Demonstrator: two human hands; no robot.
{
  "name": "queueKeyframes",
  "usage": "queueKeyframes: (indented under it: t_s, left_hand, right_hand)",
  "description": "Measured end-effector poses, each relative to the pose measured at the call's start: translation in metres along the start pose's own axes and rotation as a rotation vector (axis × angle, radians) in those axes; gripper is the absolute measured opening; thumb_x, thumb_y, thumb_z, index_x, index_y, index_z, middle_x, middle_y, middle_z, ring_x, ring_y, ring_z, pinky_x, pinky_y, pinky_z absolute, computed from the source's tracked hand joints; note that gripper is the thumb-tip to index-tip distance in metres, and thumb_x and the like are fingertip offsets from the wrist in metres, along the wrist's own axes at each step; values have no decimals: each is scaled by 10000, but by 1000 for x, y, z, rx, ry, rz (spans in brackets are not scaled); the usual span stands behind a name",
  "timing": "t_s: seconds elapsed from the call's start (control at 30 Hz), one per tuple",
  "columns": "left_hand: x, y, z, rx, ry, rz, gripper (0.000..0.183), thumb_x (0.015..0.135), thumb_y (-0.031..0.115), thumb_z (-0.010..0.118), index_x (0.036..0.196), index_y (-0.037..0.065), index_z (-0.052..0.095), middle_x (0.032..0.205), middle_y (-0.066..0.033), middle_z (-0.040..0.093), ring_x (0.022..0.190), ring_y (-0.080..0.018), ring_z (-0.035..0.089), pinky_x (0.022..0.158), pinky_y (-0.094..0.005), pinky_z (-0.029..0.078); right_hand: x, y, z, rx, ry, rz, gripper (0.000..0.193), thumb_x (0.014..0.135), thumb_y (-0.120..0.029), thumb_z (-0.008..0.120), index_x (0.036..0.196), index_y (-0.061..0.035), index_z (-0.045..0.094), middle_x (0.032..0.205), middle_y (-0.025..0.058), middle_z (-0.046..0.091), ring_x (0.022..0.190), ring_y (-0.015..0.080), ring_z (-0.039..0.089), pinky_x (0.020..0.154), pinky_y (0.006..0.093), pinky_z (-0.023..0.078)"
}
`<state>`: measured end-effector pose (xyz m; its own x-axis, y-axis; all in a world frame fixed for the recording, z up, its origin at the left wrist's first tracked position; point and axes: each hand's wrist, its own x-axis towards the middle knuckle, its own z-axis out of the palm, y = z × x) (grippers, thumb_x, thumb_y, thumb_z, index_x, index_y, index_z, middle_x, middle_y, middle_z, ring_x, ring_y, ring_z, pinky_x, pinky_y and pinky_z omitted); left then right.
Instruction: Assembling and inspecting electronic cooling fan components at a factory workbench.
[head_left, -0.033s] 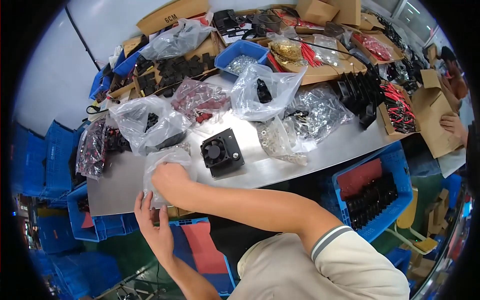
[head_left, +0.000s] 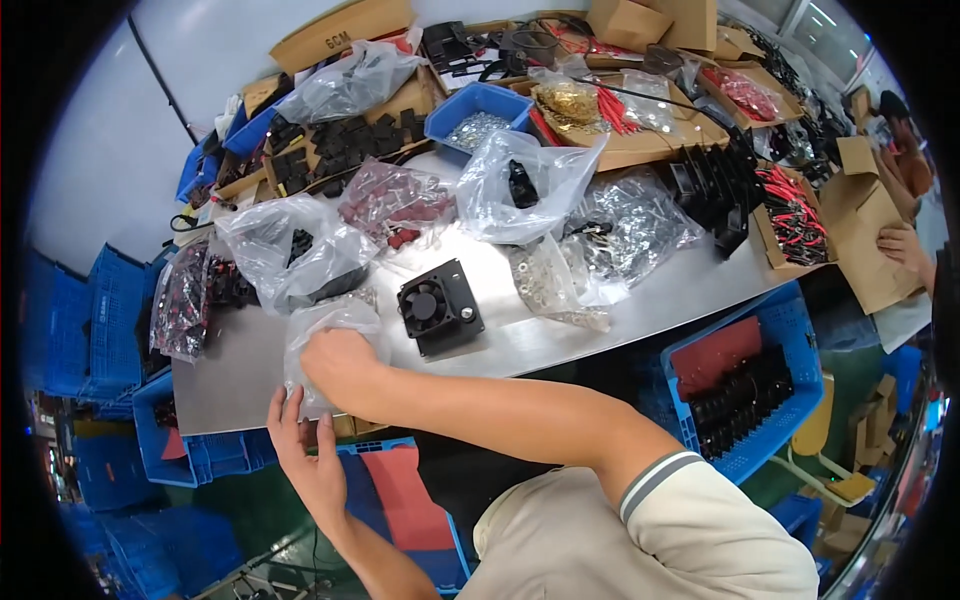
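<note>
Bag (head_left: 342, 314) sat close, likely for reach. Right hand (head_left: 340, 364) at it, grip hidden, I couldn't tell. Left hand (head_left: 308, 448), bag's seven o'clock, spread, seemingly empty. Fan (head_left: 432, 306) at two.

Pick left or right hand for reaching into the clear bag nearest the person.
Right, probably: the right hand is over the clear bag, its fingers mostly hidden; the left hand is open at the bag's near edge.

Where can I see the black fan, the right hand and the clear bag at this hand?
Black fan (head_left: 425, 306): head view, on its round hub.
Right hand (head_left: 343, 363): head view, on its back.
Clear bag (head_left: 342, 316): head view, on its upper part.
</note>
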<state>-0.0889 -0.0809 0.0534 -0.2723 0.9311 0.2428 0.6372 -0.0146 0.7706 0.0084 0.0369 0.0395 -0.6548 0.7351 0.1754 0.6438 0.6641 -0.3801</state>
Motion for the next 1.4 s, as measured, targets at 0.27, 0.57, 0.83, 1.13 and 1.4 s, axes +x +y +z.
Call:
queueKeyframes:
  t_s: [0.27, 0.57, 0.83, 1.13, 1.4]
  left_hand:
    - [-10, -7, 0, -59, 9, 40, 407, 896, 11, 605, 1298, 31, 549, 1429, -138, 413, 1172, -235, 534, 923, -319, 473]
    - [-10, -4, -1, 0, 24, 28, 420, 885, 30, 623, 1300, 54, 560, 1414, -140, 431, 1066, -207, 565, 855, -296, 480]
    - [-10, -5, 7, 77, 65, 81, 421, 876, 28, 628, 1291, 57, 566, 1403, -149, 444, 1114, -226, 549, 883, -294, 462]
    - [-35, 66, 66, -171, 33, 315, 255, 785, -41, 685, 1031, 25, 676, 1197, -161, 609, 1039, -292, 603, 869, -349, 497]
    - [29, 43, 122, -117, -105, 365, 630, 742, 142, 796, 1310, 54, 538, 1435, -193, 415, 1335, -411, 385, 1069, -465, 361]
  right_hand:
    - [-2, 1, 14, 98, 93, 26, 113, 710, -97, 679, 798, -52, 734, 866, 153, 704, 850, 278, 705, 682, 362, 570]
    - [-9, -1, 10, 195, 205, -95, 104, 718, -103, 660, 776, -36, 715, 846, 160, 676, 811, 312, 694, 678, 384, 568]
    - [-18, 6, 5, 247, 208, -127, 121, 702, -97, 656, 784, -26, 711, 825, 191, 665, 821, 350, 684, 684, 407, 555]
    - [-106, 60, -91, 1098, 332, 225, 159, 887, 7, 616, 1036, 4, 669, 969, 51, 660, 875, 116, 639, 737, 253, 519]
    - [-157, 113, -98, 983, 315, 479, 202, 907, 34, 598, 1096, 31, 670, 1010, 77, 654, 879, 149, 672, 790, 249, 534]
